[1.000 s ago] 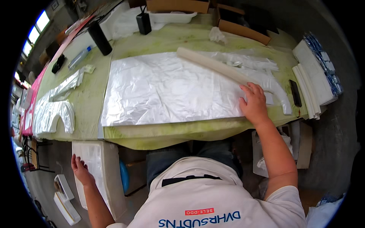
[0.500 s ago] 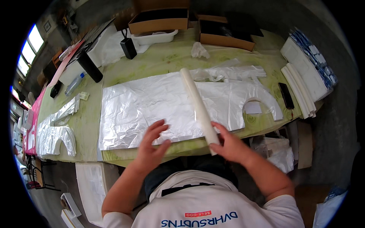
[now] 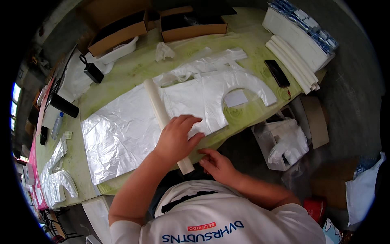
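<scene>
The left hand (image 3: pixel 175 139) is laid flat with its fingers spread on the long white paper roll (image 3: pixel 162 118), and the roll is pressed down onto the big crinkly see-through plastic sheet (image 3: pixel 122 134). The right hand (image 3: pixel 217 164) is kept loosely curled with nothing pinched in it, and it is held just beside the near end of the roll, at the edge of the long green-stained table (image 3: pixel 134 69). The roll is laid across the sheet, from the far side down to the near edge, where its end sticks out past the table. A rolling step seems to be in hand: the sheet looks ready to be wound around the roll. For the next move, the near end would likely need to be gripped by the right hand, and the roll kept straight and pushed evenly so the thin plastic is not bunched. Only one view is given. Compared with half a second ago, the left hand has been moved from the sheet onto the roll, and the right hand has been slid off the roll's end. The black phone (image 3: pixel 277 72) and the two open brown cardboard boxes (image 3: pixel 191 28) have been left alone.
</scene>
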The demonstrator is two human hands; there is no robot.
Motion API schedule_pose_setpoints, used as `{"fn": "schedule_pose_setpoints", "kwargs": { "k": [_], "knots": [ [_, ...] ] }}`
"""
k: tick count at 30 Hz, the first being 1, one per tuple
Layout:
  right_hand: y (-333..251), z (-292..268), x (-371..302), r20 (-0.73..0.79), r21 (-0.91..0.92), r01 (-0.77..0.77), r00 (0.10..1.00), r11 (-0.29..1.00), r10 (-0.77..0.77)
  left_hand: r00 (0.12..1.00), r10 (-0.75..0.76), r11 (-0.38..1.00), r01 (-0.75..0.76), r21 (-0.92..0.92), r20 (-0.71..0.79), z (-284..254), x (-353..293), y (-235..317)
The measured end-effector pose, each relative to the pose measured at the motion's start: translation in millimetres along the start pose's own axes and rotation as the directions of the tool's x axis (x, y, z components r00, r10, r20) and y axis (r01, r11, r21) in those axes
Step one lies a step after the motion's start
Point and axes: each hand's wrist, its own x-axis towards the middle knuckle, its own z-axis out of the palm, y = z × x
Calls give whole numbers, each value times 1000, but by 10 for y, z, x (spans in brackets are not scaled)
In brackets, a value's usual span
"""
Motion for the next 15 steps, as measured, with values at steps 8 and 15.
{"fn": "schedule_pose_setpoints", "kwargs": {
  "k": [8, 15],
  "knots": [
    [84, -44, -202, -33, -24, 75, 997, 997, -75, 908, -268, 963, 263, 59, 322, 466, 594, -205],
    [-62, -376, -205, -147, -360, 254, 935, 898, -324, 783, -508, 822, 565, -68, 359, 422, 612, -237]
  ]
}}
